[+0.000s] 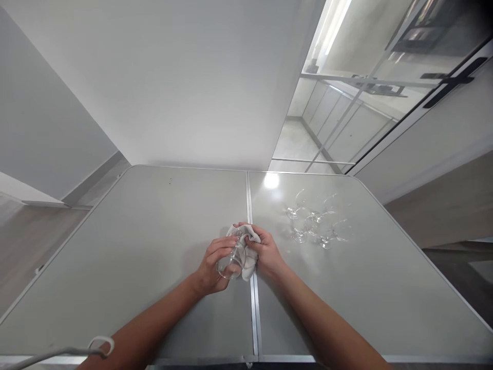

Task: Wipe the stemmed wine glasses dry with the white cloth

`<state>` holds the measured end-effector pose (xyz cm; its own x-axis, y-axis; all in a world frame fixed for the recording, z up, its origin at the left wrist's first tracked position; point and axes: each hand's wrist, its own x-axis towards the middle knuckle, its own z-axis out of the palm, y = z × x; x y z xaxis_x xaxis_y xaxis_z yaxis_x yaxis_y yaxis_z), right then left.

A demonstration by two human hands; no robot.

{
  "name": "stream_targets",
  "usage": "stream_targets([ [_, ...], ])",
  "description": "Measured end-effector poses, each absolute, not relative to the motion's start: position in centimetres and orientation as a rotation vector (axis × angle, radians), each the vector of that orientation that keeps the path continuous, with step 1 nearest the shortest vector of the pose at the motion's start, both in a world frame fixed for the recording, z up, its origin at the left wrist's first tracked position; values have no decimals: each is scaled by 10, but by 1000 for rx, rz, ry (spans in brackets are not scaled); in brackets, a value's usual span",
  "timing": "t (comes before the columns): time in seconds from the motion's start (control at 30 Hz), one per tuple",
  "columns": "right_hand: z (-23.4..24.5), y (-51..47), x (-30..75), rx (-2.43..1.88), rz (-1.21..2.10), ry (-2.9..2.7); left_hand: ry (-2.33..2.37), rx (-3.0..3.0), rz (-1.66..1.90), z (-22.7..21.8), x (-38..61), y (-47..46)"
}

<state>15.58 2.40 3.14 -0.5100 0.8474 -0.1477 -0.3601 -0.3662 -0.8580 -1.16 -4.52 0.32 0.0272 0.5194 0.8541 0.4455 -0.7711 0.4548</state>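
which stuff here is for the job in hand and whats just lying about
Part of the job:
clear glass, in the left hand
white cloth, in the right hand, against the glass
table, under both hands

Just lying about:
other glasses, right of the hands; possibly part of it
white looped thing, lower left

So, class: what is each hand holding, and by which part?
Left hand: a clear glass, by its bowl. Right hand: a white cloth, by its upper folds.

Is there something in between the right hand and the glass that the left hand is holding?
Yes, the white cloth. The right hand holds it bunched against the glass. Nothing visible separates the left hand from the glass.
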Motion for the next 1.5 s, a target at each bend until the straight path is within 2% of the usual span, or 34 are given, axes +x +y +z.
stream_targets([
  [0.17,19,27,159,-934,1700,-1164,927,2340,1789,1,-8,-48],
  [0.47,23,33,163,-1081,1419,-983,1040,2062,1960,-1,-10,-48],
  [0.53,25,32,160,-1066,1491,-968,987,1997,1926,1,-7,-48],
  [0.67,28,29,155,-926,1860,-869,955,1767,1932,5,-1,-48],
  [0.73,29,30,157,-928,1905,-948,955,1745,1909,3,-2,-47],
  [0.8,30,32,161,-1006,1773,-1189,957,1770,1854,-2,-3,-46],
  [0.97,29,32,168,-1124,1169,-1738,985,1930,1784,-20,-4,-46],
  [1.3,24,36,170,-1182,585,-1861,1114,1863,1749,-24,-4,-41],
  [1.37,25,38,171,-1105,557,-1780,1127,1811,1756,-23,-5,-41],
  [1.5,28,40,174,-936,712,-1770,1135,1683,1788,-17,-8,-37],
])
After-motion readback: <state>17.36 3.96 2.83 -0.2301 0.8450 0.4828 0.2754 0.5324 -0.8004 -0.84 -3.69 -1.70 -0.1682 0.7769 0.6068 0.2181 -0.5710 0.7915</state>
